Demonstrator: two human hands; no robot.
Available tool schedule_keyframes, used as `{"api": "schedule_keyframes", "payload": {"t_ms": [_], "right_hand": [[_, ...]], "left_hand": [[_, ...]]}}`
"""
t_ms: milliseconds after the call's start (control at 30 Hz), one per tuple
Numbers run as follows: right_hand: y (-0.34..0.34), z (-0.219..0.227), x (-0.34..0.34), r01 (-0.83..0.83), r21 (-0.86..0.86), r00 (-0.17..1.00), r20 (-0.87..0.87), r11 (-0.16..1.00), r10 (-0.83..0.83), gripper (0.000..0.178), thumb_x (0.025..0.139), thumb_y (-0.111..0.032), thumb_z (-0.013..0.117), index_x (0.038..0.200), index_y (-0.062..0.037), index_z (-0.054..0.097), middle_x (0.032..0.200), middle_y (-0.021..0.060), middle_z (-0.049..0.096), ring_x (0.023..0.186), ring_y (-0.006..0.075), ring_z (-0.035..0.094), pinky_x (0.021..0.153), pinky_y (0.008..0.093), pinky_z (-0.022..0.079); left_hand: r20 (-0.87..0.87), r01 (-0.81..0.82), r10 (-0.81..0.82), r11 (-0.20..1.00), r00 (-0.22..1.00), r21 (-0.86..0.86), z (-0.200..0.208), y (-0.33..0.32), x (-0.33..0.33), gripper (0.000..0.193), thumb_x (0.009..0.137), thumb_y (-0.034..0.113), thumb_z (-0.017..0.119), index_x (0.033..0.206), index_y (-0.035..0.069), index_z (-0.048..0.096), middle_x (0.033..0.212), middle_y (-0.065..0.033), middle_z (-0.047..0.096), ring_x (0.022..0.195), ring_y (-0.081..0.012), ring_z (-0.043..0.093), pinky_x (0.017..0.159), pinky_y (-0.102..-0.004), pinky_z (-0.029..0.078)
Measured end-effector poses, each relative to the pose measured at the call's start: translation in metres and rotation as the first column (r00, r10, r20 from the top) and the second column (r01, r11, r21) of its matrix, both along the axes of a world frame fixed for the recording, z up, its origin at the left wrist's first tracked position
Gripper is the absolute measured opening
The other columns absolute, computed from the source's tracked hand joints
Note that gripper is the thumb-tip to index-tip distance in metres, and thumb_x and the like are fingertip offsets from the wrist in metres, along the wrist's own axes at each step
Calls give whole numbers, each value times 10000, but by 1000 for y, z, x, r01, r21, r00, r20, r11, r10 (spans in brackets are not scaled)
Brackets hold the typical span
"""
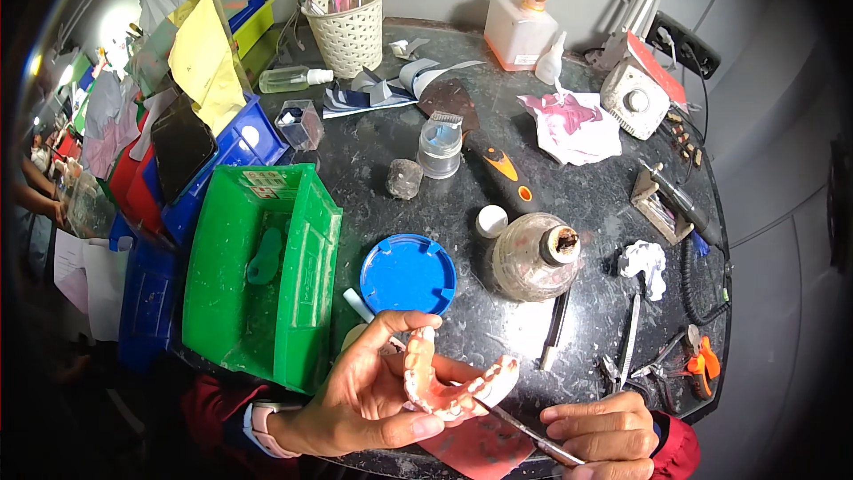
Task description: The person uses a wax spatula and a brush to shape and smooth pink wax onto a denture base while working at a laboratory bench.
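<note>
My left hand point(355, 404) is closed around a horseshoe-shaped denture model point(425, 391) with pink wax and pale teeth, thumb at the front and fingers at the back. In my right hand point(609, 436) is a thin metal wax carver point(529, 434), gripped between thumb and fingers. The carver's tip meets the wax along the denture's near right side. Below the denture, a pink wax sheet point(484, 452) lies at the table's front edge, partly covered. A blue round lid point(407, 276) and a glass spirit burner point(524, 262) stand just beyond my hands.
On the left, a green bin point(320, 280) holds a green piece. Behind sit a small jar point(440, 156), a grey lump point(404, 179) and a black-orange handle point(506, 173). Pliers point(702, 369), crumpled paper point(643, 267) and a handpiece point(680, 200) lie right. A woven pot point(348, 40) stands at the back.
</note>
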State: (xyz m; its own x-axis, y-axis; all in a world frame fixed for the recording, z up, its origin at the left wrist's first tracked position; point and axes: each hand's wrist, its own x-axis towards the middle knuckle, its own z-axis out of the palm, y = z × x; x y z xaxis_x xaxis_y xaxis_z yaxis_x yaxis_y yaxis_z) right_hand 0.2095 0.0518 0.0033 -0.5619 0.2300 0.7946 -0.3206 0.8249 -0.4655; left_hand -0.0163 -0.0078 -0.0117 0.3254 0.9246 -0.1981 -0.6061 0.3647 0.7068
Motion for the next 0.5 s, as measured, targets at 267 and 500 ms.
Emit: {"api": "schedule_keyframes", "payload": {"t_ms": [267, 500], "right_hand": [[4, -1, 0, -43, 11, 999, -15, 999, 43, 224, 783, -106, 594, 868, 11, 423, 755, 161, 496, 645, 303, 575, 609, 454, 543], [-1, -23, -15, 588, -271, 722, -249, 762, -646, 260, 879, -294, 439, 911, -62, 327, 762, 78, 362, 509, 128, 437, 457, 284, 538]], "left_hand": [[-31, -28, 28, 1000, 999, 1, 0, -2, -1, 804, 686, -23, 608, 1303, 93, 106, 1060, -243, 494, 946, -256, 558, 836, -373, 436], [-254, -65, 150, 947, 955, 316, -5, -5, 1, 764, 656, -72, 631, 1241, 77, 161, 1034, -249, 518, 973, -300, 554, 873, -402, 432]]}}
